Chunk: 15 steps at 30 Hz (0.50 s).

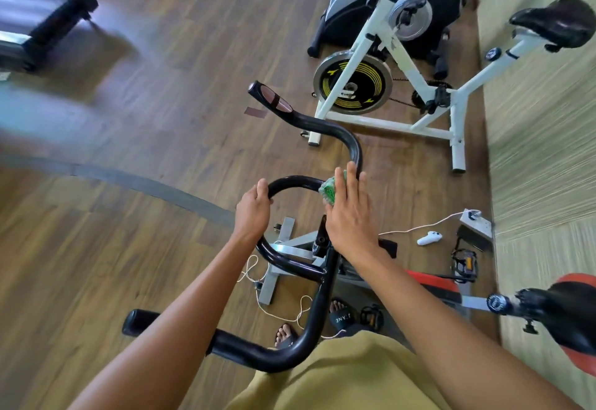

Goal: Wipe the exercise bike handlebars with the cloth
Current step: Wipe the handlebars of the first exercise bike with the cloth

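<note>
**Item:** handlebars (353, 148) of an exercise bike, wiping in progress

**Location:** the cloth (332, 190) sits on the bar where the central loop meets the far arm, under the right hand (350, 216). The handlebars are directly below the viewer, above the floor (129, 119).

**Hands:** the right hand is flat, fingers straight and close together, pressing the cloth onto the tube. The left hand (253, 206) has its fingers curled over the top of the loop, holding it, apparently to steady it.

**Progress, as judged:** mid-task. The cloth is on the middle section only. The far grip (274, 99) and near grip (138, 322) carry no cloth and probably remain. Which stretches are already clean cannot be told, as the gloss looks even throughout.

**Materials:**
- Bar: round black tube, glossy, bent in smooth S-curves with a closed loop at centre.
- Far grip: shiny metal plates.
- Near grip: ends in a matte, padded-looking sleeve.
- Cloth: green, bunched, nubbly weave.
- Floor: brown wood-pattern plank.
- A white bike (403, 64) stands beyond, well apart
</note>
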Each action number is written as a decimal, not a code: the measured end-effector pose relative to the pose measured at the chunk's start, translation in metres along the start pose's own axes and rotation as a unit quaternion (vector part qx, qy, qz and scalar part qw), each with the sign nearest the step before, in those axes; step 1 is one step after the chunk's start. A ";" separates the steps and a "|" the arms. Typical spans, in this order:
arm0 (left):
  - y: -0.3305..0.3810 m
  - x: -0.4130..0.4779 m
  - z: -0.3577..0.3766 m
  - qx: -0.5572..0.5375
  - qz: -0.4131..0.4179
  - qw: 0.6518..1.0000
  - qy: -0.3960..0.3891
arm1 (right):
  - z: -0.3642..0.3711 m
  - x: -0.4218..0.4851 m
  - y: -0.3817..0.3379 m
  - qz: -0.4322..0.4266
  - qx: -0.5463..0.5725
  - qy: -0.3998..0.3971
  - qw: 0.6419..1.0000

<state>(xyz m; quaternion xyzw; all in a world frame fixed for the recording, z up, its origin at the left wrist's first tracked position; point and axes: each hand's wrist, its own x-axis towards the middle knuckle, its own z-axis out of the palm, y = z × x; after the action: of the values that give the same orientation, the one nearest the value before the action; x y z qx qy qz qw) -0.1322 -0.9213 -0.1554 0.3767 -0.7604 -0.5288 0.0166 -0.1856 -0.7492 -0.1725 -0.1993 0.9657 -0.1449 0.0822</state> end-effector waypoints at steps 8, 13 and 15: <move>-0.005 0.004 0.001 -0.023 -0.012 1.000 0.001 | -0.006 0.013 0.004 -0.032 -0.013 -0.024 0.999; -0.005 0.004 0.001 -0.034 -0.017 0.999 -0.001 | -0.028 0.018 0.008 -0.048 0.106 -0.042 0.992; -0.005 0.005 0.002 -0.038 -0.019 0.999 0.002 | -0.033 0.032 0.002 -0.094 0.095 0.002 0.991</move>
<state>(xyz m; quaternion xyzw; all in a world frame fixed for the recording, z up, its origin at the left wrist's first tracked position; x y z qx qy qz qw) -0.1337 -0.9233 -0.1620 0.3915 -0.7326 -0.5564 0.0221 -0.2223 -0.7521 -0.1455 -0.2807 0.9244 -0.2438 0.0850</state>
